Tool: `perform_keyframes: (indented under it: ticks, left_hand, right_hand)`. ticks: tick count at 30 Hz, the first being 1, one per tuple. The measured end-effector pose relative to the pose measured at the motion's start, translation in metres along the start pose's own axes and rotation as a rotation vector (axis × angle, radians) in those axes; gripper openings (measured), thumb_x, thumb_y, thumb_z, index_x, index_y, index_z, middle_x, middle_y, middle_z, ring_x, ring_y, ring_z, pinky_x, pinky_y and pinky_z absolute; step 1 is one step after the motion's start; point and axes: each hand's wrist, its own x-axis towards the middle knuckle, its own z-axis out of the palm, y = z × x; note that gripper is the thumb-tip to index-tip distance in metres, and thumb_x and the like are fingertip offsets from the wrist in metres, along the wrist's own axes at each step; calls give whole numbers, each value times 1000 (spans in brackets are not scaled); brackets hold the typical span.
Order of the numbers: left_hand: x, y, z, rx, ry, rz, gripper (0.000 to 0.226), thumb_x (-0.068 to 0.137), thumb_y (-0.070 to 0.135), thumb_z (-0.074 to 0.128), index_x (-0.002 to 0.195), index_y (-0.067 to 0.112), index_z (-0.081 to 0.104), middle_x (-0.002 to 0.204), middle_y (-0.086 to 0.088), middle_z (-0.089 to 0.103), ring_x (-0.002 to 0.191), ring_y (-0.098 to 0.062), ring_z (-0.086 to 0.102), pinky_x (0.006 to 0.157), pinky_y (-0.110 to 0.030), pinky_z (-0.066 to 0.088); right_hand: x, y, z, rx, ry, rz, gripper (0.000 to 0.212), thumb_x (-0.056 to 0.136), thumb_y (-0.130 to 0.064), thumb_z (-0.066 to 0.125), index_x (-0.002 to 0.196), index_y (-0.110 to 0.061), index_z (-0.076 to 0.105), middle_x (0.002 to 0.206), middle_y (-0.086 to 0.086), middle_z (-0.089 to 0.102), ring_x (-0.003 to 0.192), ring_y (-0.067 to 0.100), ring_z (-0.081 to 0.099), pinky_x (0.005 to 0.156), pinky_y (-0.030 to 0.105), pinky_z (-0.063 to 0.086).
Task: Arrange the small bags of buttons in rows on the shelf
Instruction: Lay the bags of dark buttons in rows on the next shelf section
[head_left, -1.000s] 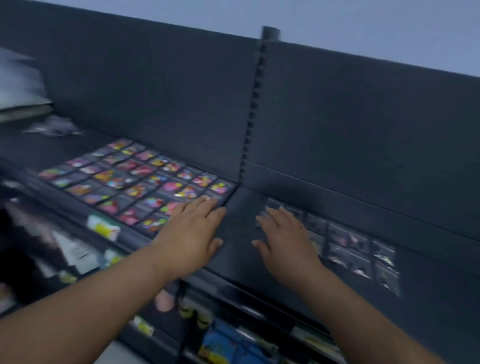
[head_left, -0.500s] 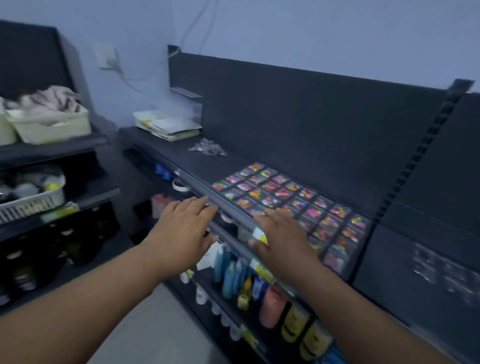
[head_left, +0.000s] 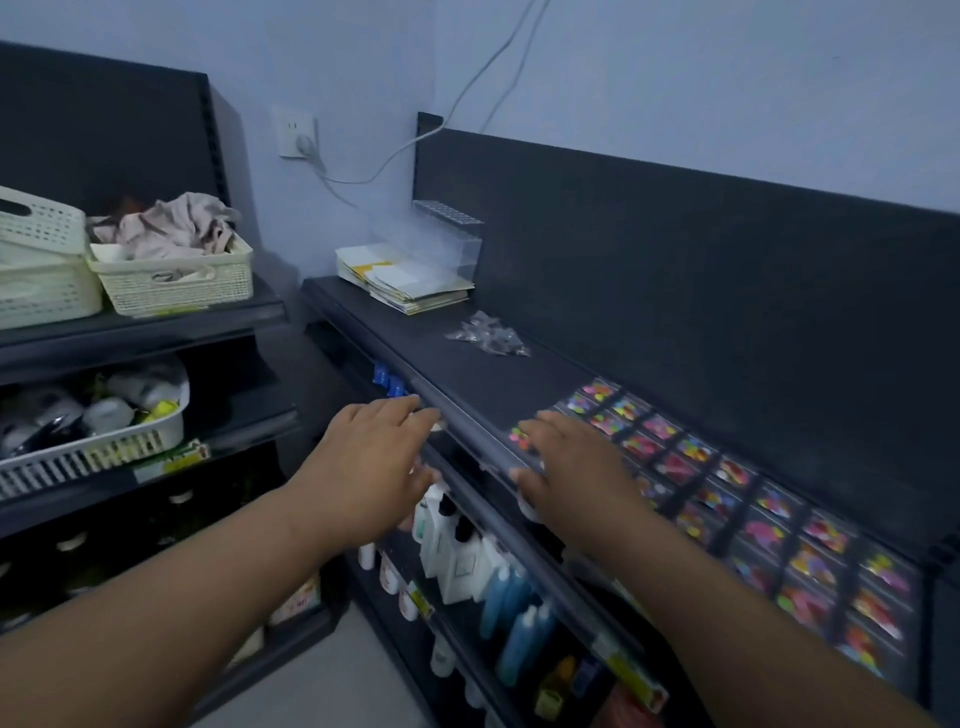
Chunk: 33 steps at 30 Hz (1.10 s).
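Clear little bags in a loose pile (head_left: 488, 335) lie far back on the black shelf (head_left: 467, 384), ahead of both my hands and a bit left of the neat rows of colourful button bags (head_left: 727, 499), which run along the shelf from the middle toward the right. My right hand (head_left: 571, 467) is flat with its grip spread, resting on the near left corner of those rows, so I think it is nearer to the pile than my left hand (head_left: 374, 462), which hangs open off the front edge and holds nothing. Bare shelf between the pile and the rows gives plenty of room to reach, and below are bottles (head_left: 467, 551) I should keep clear of.
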Motion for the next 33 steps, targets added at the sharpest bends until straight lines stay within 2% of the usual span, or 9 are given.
perform_keyframes:
  ticks: [3,9,13,18,21,24,29,33]
  left_hand:
    - [43,-19,9,17,1,-18,62,93,46,46,147,25,24,153,3,25,140,-16,25,112,-34,19]
    - [141,-56,25,-9,-42,-72,66,93,49,46,148,23,22,155,0,25,141,-18,26,114,-35,23]
    - [195,-72,48,-141,-64,-155,63,93,47,47,146,20,27,148,-2,35,132,-22,39,106,-35,35]
    - [257,-92,76,-183,-132,-136,57,92,48,47,142,23,33,135,-2,46,120,-22,48,98,-35,42]
    - [303,-103,93,-212,-98,-84,55,91,47,49,139,23,37,130,-4,49,117,-24,49,94,-34,42]
    - [346,-110,109,-238,-144,-22,52,90,45,52,137,24,41,126,-5,51,116,-26,51,92,-36,45]
    - [419,-126,127,-257,-177,124,29,89,38,51,112,19,53,111,-5,53,104,-28,55,80,-35,44]
    - [461,-128,148,-325,-200,230,37,89,36,53,123,20,54,121,-5,55,110,-25,53,87,-35,45]
  right_hand:
    - [49,15,14,19,-9,5,57,94,-43,45,144,-20,32,152,2,30,140,19,25,115,35,19]
    - [152,55,26,65,-16,57,57,94,-44,47,143,-18,34,150,2,33,137,21,31,111,35,28]
    - [207,82,38,144,3,162,50,94,-40,49,137,-15,42,139,6,44,127,25,41,103,37,38]
    - [255,101,63,185,-56,307,48,93,-42,48,135,-17,44,134,8,46,122,26,45,98,35,41]
    - [284,108,76,219,-51,393,46,93,-41,48,132,-17,46,133,8,45,119,27,47,95,34,42]
    - [308,111,86,258,-30,487,40,93,-40,50,125,-16,51,128,9,49,115,26,50,94,33,43]
    - [352,119,96,328,-35,678,36,93,-39,51,119,-14,54,124,9,52,110,26,54,90,29,42]
    - [375,126,112,355,-16,816,43,92,-42,51,126,-15,52,129,9,49,113,26,53,91,27,41]
